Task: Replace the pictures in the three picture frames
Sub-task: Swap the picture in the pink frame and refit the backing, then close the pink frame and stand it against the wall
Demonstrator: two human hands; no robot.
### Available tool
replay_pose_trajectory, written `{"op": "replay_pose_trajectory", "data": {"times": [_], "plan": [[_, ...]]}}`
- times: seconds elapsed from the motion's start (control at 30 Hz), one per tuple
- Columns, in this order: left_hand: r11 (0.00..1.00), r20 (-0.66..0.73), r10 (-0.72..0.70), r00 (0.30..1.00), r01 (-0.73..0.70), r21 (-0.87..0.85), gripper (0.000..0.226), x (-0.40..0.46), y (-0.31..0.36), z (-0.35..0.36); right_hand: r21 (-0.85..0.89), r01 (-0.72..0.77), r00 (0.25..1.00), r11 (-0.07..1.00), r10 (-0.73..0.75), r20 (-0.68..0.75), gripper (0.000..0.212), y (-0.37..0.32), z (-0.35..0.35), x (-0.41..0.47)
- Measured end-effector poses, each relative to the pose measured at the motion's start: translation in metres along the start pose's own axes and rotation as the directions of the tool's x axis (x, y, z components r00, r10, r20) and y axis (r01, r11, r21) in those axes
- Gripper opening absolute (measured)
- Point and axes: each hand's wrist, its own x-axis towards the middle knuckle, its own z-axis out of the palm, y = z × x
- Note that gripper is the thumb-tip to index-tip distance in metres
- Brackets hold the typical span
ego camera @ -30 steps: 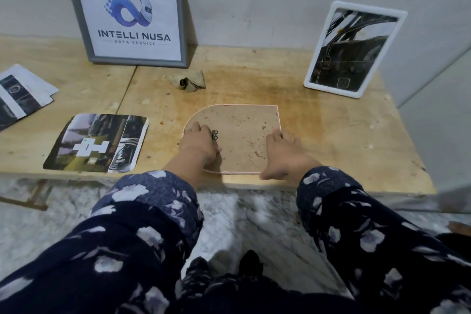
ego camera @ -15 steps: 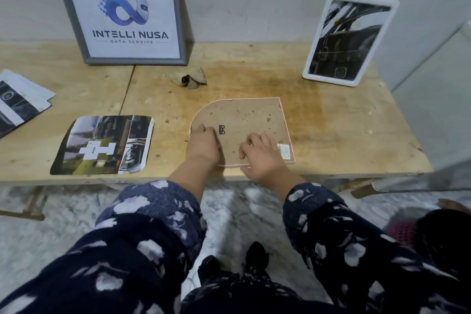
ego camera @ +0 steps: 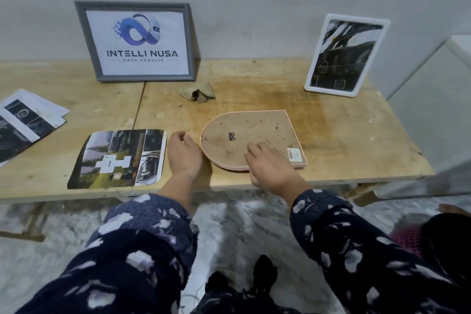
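I am seeing loose papers lying far left on the wooden table, then a photo. My left hand is hovering loosely curled, holding nothing. My right hand is pressing the face-down pink frame.

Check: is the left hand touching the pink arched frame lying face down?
Apart. The head view shows a strip of bare table between the left hand and the curved edge of the pink frame; only the right hand rests on its backing.
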Motion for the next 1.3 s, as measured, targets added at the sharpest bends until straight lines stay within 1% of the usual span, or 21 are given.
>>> {"op": "replay_pose_trajectory", "data": {"times": [0.07, 0.13, 0.2, 0.27, 0.33, 0.43, 0.5, 0.53, 0.63, 0.7, 0.77, 0.83, 0.87, 0.9, 0.97, 1.07, 1.13, 1.23, 1.3], "plan": [[0.997, 0.011, -0.077, 0.997, 0.077, -0.027, 0.036, 0.000, -0.001, -0.004, 0.043, -0.036, 0.996, 0.998, 0.039, -0.083, 0.025, -0.003, -0.016, 0.007], [0.991, 0.085, -0.128, 0.988, 0.131, -0.028, 0.041, -0.001, 0.005, -0.006, 0.132, -0.091, 0.981, 0.987, 0.112, -0.156, 0.024, -0.004, -0.038, 0.016], [0.990, 0.198, -0.126, 0.972, 0.136, -0.038, 0.043, 0.000, 0.016, -0.006, 0.206, -0.136, 0.962, 0.969, 0.179, -0.205, 0.022, -0.003, -0.063, 0.025], [0.987, 0.305, -0.096, 0.948, 0.131, -0.098, 0.045, 0.004, 0.029, -0.004, 0.279, -0.173, 0.934, 0.944, 0.247, -0.256, 0.016, -0.002, -0.085, 0.030], [0.981, 0.357, -0.067, 0.932, 0.128, -0.149, 0.047, 0.009, 0.045, -0.001, 0.403, -0.207, 0.885, 0.892, 0.346, -0.312, 0.012, -0.004, -0.102, 0.032], [0.971, 0.382, -0.064, 0.922, 0.145, -0.188, 0.055, 0.012, 0.064, 0.002, 0.603, -0.217, 0.799, 0.768, 0.494, -0.342, 0.013, -0.002, -0.116, 0.036], [0.959, 0.387, -0.062, 0.920, 0.162, -0.231, 0.062, 0.014, 0.071, 0.003, 0.723, -0.212, 0.751, 0.658, 0.583, -0.311, 0.013, 0.004, -0.122, 0.040], [0.953, 0.400, -0.052, 0.915, 0.165, -0.255, 0.066, 0.017, 0.074, 0.005, 0.791, -0.206, 0.728, 0.576, 0.631, -0.270, 0.013, 0.008, -0.124, 0.041], [0.941, 0.415, -0.030, 0.909, 0.166, -0.294, 0.077, 0.027, 0.079, 0.015, 0.937, -0.212, 0.664, 0.278, 0.744, -0.071, 0.011, 0.027, -0.124, 0.046], [0.951, 0.365, -0.051, 0.930, 0.157, -0.268, 0.071, 0.030, 0.084, 0.019, 0.963, -0.246, 0.622, 0.109, 0.780, 0.071, 0.012, 0.039, -0.116, 0.051], [0.959, 0.326, -0.071, 0.943, 0.155, -0.237, 0.061, 0.033, 0.083, 0.023, 0.962, -0.272, 0.570, 0.016, 0.808, 0.147, 0.015, 0.050, -0.098, 0.057], [0.959, 0.327, -0.110, 0.939, 0.186, -0.212, 0.055, 0.036, 0.076, 0.030, 0.943, -0.331, 0.536, -0.021, 0.818, 0.206, 0.017, 0.059, -0.077, 0.062], [0.963, 0.330, -0.121, 0.936, 0.192, -0.191, 0.052, 0.037, 0.072, 0.032, 0.929, -0.368, 0.529, -0.032, 0.815, 0.238, 0.015, 0.064, -0.067, 0.065], [0.969, 0.331, -0.119, 0.936, 0.183, -0.167, 0.049, 0.039, 0.068, 0.035, 0.915, -0.400, 0.526, -0.041, 0.808, 0.267, 0.012, 0.067, -0.057, 0.067], [0.983, 0.329, -0.104, 0.939, 0.147, -0.111, 0.044, 0.045, 0.059, 0.042, 0.885, -0.463, 0.520, -0.051, 0.793, 0.317, 0.013, 0.073, -0.039, 0.070], [0.992, 0.330, -0.115, 0.937, 0.127, -0.013, 0.045, 0.049, 0.049, 0.053, 0.840, -0.542, 0.529, -0.023, 0.768, 0.362, 0.021, 0.082, -0.017, 0.076], [0.992, 0.308, -0.112, 0.945, 0.089, 0.086, 0.045, 0.051, 0.045, 0.059, 0.812, -0.584, 0.540, -0.008, 0.743, 0.395, 0.025, 0.087, -0.006, 0.081], [0.952, 0.293, -0.067, 0.954, -0.027, 0.306, 0.040, 0.057, 0.041, 0.064, 0.769, -0.638, 0.535, 0.040, 0.741, 0.405, 0.032, 0.094, 0.004, 0.087], [0.919, 0.312, -0.061, 0.948, -0.069, 0.388, 0.039, 0.060, 0.039, 0.066, 0.747, -0.660, 0.532, 0.077, 0.750, 0.393, 0.034, 0.096, 0.010, 0.092]]}}
